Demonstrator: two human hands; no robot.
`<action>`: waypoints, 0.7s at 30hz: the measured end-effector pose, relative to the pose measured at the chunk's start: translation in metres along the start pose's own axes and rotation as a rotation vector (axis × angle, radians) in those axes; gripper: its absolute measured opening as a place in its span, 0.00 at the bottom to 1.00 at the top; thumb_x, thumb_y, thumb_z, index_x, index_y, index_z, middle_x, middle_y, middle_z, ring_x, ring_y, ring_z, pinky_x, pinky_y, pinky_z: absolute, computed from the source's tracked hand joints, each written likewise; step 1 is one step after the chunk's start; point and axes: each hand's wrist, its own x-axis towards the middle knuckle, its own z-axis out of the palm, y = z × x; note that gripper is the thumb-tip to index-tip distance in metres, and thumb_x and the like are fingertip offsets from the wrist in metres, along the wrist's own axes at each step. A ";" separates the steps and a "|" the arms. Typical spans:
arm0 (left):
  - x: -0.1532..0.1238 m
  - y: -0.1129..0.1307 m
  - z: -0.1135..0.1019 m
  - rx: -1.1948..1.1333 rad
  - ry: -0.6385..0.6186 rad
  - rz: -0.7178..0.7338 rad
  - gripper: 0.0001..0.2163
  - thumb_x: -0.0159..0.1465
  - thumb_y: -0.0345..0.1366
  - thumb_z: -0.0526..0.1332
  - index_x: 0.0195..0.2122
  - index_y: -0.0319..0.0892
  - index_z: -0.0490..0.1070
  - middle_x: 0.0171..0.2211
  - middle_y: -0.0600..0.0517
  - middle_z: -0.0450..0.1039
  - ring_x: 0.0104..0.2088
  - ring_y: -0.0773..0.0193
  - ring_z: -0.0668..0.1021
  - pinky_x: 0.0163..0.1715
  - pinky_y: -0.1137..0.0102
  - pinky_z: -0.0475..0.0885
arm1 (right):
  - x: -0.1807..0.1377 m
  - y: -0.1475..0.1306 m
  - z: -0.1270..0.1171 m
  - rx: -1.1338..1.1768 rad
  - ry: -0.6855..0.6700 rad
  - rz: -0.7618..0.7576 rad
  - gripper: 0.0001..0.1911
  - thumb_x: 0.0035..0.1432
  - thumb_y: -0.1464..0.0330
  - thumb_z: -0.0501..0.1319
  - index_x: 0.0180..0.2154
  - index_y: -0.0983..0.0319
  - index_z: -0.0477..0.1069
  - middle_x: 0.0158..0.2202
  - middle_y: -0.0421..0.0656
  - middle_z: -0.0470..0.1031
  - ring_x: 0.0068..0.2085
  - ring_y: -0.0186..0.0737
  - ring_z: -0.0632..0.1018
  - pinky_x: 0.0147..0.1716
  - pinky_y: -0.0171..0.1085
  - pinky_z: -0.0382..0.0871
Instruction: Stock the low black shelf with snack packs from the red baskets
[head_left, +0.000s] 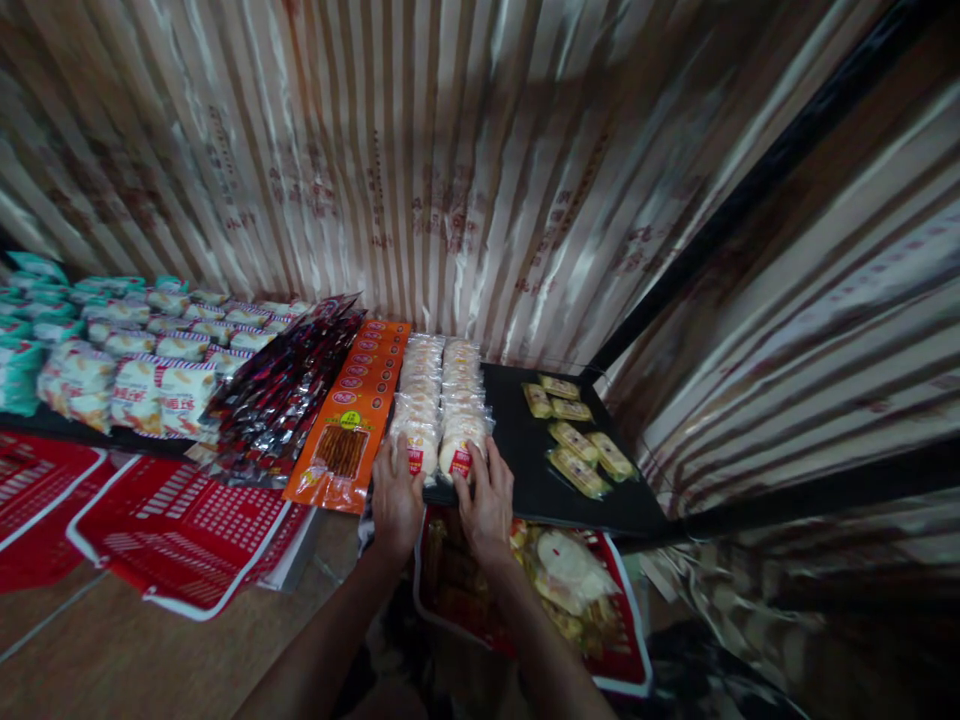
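Note:
Two rows of clear-wrapped round white cakes (439, 390) lie on a black shelf (525, 470). My left hand (395, 500) rests with fingers stretched flat against the front pack of the left row. My right hand (487, 500) lies with fingers spread on the front pack of the right row (459, 455). Neither hand wraps around a pack. Below my hands stands a red basket (622, 660) holding more wrapped snacks.
Orange snack packs (352, 420) and dark red foil packs (277, 400) lie left of the cakes. Several small yellow-wrapped pastries (577, 440) sit to the right. White and green bags (112, 370) fill the far left. Red baskets (180, 520) stand below. Striped curtains hang behind.

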 end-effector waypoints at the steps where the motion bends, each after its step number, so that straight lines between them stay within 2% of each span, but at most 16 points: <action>1: 0.000 0.000 0.000 -0.004 0.014 0.003 0.24 0.63 0.33 0.53 0.61 0.37 0.51 0.57 0.36 0.56 0.58 0.48 0.61 0.53 0.53 0.63 | 0.000 -0.001 0.000 -0.004 -0.001 0.004 0.23 0.61 0.62 0.50 0.56 0.59 0.60 0.62 0.50 0.54 0.58 0.49 0.59 0.54 0.51 0.57; 7: -0.005 0.001 -0.001 -0.079 0.088 0.019 0.25 0.63 0.35 0.54 0.60 0.38 0.51 0.57 0.37 0.52 0.58 0.47 0.59 0.54 0.52 0.61 | -0.008 -0.003 -0.011 0.069 0.044 -0.006 0.23 0.62 0.64 0.49 0.57 0.61 0.58 0.63 0.51 0.53 0.60 0.48 0.57 0.54 0.51 0.57; 10: -0.010 -0.002 -0.002 -0.103 0.110 0.038 0.22 0.63 0.37 0.54 0.58 0.39 0.56 0.55 0.38 0.54 0.57 0.49 0.61 0.53 0.53 0.63 | -0.032 0.010 -0.024 0.115 0.095 -0.022 0.19 0.62 0.67 0.48 0.53 0.63 0.62 0.58 0.52 0.60 0.58 0.45 0.61 0.53 0.49 0.59; 12: -0.013 -0.004 -0.003 -0.109 0.115 0.063 0.20 0.63 0.37 0.55 0.57 0.41 0.58 0.55 0.39 0.54 0.57 0.50 0.61 0.52 0.54 0.63 | -0.056 0.031 -0.034 0.110 0.107 -0.053 0.16 0.61 0.68 0.48 0.48 0.62 0.67 0.50 0.50 0.69 0.53 0.43 0.67 0.51 0.47 0.62; 15: -0.018 -0.005 -0.005 -0.086 0.119 0.127 0.18 0.64 0.34 0.54 0.55 0.40 0.61 0.56 0.39 0.54 0.58 0.50 0.60 0.54 0.53 0.62 | -0.091 0.077 -0.049 0.010 0.031 0.015 0.14 0.61 0.68 0.48 0.43 0.60 0.69 0.44 0.48 0.73 0.49 0.43 0.70 0.49 0.47 0.63; 18: -0.025 -0.001 -0.008 -0.085 0.142 0.182 0.17 0.64 0.32 0.51 0.54 0.38 0.62 0.58 0.39 0.53 0.59 0.50 0.58 0.55 0.53 0.59 | -0.111 0.124 -0.061 -0.166 -0.058 0.115 0.16 0.58 0.64 0.52 0.45 0.61 0.69 0.48 0.49 0.72 0.52 0.47 0.68 0.51 0.50 0.61; 21: -0.043 0.012 -0.010 -0.157 0.111 0.246 0.16 0.64 0.30 0.49 0.52 0.38 0.64 0.57 0.39 0.56 0.59 0.52 0.60 0.55 0.54 0.61 | -0.116 0.152 -0.066 -0.304 -0.190 0.181 0.19 0.53 0.65 0.56 0.47 0.61 0.69 0.55 0.50 0.66 0.57 0.51 0.63 0.53 0.52 0.58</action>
